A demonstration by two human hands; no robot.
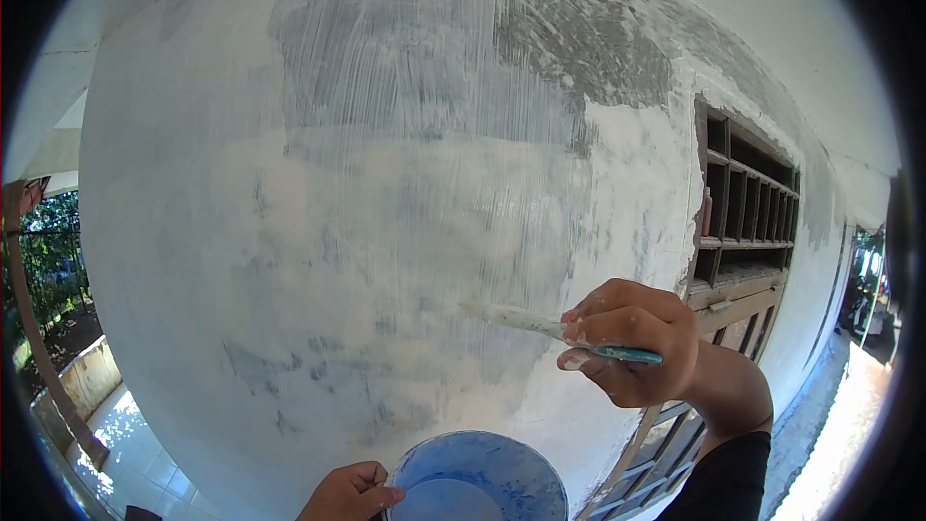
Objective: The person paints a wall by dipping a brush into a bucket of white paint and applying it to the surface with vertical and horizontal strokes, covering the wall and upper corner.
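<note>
At the bottom centre of the frame, a left hand [349,494] grips the rim of one blue bucket [479,478] holding pale paint. Right of centre, the right hand [635,341] closes its fingers around a single paintbrush [550,327] with a teal handle, its white-coated bristles touching the patchy grey-and-white wall [338,183]. One wooden lattice window [748,207] fills the right side. No lettering is legible anywhere.

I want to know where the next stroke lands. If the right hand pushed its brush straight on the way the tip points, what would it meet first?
The wall. The right hand aims the brush leftward; its tip seems already at the patchy plaster, though depth is unclear.
</note>
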